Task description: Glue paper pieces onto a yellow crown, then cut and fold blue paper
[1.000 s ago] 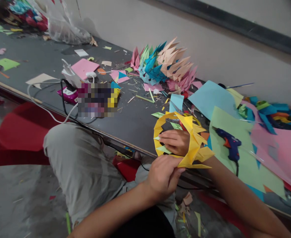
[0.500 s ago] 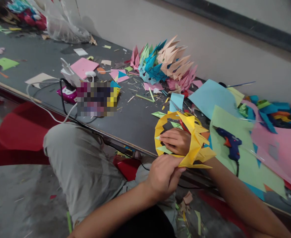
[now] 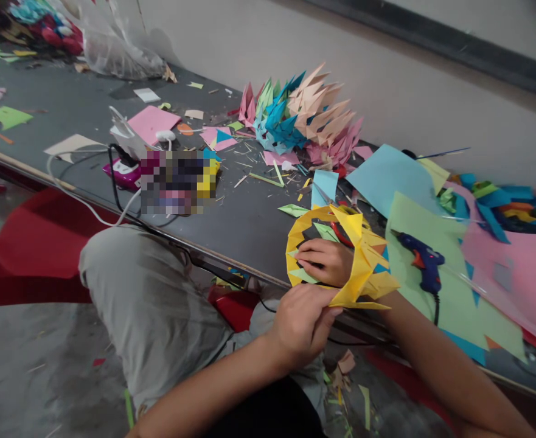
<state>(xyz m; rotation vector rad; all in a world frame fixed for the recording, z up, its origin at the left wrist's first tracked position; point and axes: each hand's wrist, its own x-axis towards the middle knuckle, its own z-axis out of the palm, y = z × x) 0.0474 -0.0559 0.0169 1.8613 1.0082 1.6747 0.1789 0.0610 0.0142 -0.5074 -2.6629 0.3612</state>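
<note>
Left Hand Pinches Yellow Paper Ring Above Scrap-Strewn Table

We see the left hand point(image 3: 300, 322) pinching the lower edge of a spiky yellow paper ring point(image 3: 362, 264) between thumb and fingers. The ring rises from that grip at the near side of a dark table point(image 3: 249, 225), its points turned toward the right. Through its opening we see the right hand point(image 3: 326, 261), fingers reaching leftward, just above the grip; whether they press on anything, we cannot tell. A pale green folded piece point(image 3: 292, 210) lies just beyond the ring, up and to the left of the grip.

To the right of the grip, a dark blue glue gun point(image 3: 429, 264) rests on a light green sheet point(image 3: 471, 322), with a pink sheet point(image 3: 523, 261) farther out. Beyond the grip, a light blue sheet point(image 3: 393, 176) lies near the wall point(image 3: 414, 97), and a many-coloured cluster of spiky folded paper point(image 3: 295, 118) sits to its left. Well to the left of the grip, we find a purple power socket point(image 3: 126, 173) and, below the table's edge, a red chair point(image 3: 44, 243).
</note>
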